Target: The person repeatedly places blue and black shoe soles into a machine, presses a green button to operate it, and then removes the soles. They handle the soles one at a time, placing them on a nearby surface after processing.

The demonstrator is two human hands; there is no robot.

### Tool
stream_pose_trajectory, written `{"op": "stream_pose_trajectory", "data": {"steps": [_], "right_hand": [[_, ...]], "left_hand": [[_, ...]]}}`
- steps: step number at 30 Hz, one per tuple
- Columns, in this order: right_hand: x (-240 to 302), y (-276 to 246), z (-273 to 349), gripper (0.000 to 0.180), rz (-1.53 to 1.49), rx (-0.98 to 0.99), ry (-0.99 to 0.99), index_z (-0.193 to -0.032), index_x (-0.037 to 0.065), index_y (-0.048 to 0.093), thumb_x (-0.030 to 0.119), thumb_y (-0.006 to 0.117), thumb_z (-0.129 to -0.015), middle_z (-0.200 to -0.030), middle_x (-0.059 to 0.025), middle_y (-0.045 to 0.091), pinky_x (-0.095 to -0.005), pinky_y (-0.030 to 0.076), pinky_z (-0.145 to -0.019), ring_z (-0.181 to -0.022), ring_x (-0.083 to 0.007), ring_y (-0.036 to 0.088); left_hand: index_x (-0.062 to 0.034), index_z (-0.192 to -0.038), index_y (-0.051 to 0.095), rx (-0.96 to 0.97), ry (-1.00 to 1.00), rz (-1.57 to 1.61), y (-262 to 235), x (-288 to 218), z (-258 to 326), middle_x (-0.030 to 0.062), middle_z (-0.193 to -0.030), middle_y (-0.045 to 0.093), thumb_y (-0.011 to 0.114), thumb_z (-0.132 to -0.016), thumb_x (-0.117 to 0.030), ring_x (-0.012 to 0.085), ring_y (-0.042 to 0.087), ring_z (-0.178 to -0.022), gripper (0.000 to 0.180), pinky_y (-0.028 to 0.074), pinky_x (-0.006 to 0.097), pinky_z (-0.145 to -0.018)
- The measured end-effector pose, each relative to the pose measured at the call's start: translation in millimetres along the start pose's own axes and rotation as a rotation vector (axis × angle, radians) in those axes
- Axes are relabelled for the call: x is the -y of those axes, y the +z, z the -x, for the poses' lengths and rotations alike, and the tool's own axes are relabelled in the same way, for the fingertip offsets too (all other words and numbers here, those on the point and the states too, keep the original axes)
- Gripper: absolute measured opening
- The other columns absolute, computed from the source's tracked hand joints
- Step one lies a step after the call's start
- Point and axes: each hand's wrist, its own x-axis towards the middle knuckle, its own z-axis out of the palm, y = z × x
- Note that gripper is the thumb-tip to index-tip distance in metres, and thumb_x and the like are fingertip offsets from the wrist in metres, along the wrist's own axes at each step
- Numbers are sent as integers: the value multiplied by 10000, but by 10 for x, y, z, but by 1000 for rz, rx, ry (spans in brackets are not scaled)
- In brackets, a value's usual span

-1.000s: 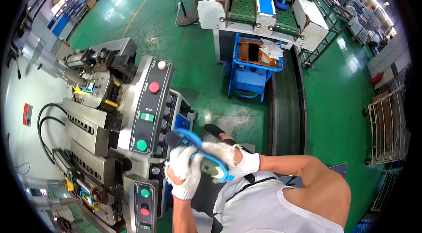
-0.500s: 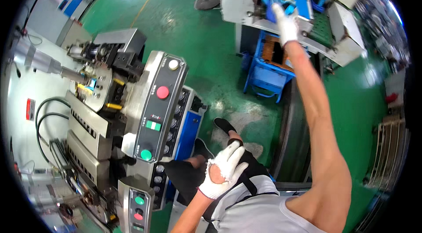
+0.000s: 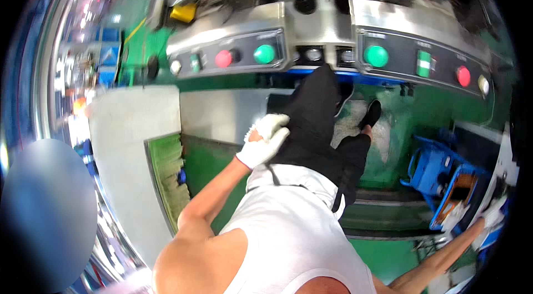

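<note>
My left hand [image 3: 264,141], in a white glove with a gap that bares some skin, hovers by or rests on my black shorts [image 3: 311,111]; contact is unclear. Its fingers and thumb are apart, and nothing shows between them. Far to the right, at the picture's rim, my right hand [image 3: 492,213] reaches out in a white glove. That hand is small and smeared, so its fingers and any hold cannot be made out. Closest to it are a blue chair [image 3: 433,166] with a brown seat and a whitish item [image 3: 455,216] at the seat's edge.
Ahead stands a metal machine with two control panels [image 3: 230,58] [image 3: 422,61] bearing red, green and white buttons. A grey table top [image 3: 133,155] lies at my left, beside a green mat-like panel [image 3: 169,177]. Dark rails [image 3: 388,213] run along the green floor behind my legs.
My view has swung left, so the machine now lies ahead. The right hand, earlier over blue items on a bench, now appears at the lower right rim. My left hand stays near my lap.
</note>
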Motion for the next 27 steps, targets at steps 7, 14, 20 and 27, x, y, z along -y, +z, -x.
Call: {"op": "stream_pose_trajectory", "data": {"steps": [7,14,20,27], "right_hand": [[2157,1003,3770,448,-558,860,189,-1334,-9,572,280,732,-1031,-1238,-149,646,-356,598,-769,-952,-200,657],[3375,1084,4933,805,-247,1251,-393,-1638,-16,320,262,740,-1011,-1639,-196,441,-359,610,-923,-1226,-275,668],[3852,1348,4430,806,463,957,-990,-1650,63,359,377,718,-1000,-1542,-260,537,-466,496,-1075,-1283,-371,618],[4091,1411,3873,760,651,869,-1197,-1579,109,463,535,673,-985,-1533,-244,556,-482,435,-1163,-1404,-420,536]], "left_hand": [[1,-1289,678,-456,-765,79,-346,1972,1485,197,-1207,725,738,-944,-151,302,726,-1104,382,564,407,-975],[-95,-1328,659,-666,-1254,-354,26,2899,3627,176,-1291,666,782,-857,-174,382,577,-1290,493,477,508,-1085],[-142,-1516,514,-936,-1988,-581,-257,3086,5407,234,-1297,637,747,-907,-489,435,626,-1195,739,537,597,-931],[90,-1404,614,-1185,-1911,127,-457,3903,7028,298,-1476,598,669,-975,-576,409,607,-1326,794,464,446,-1116]]}}
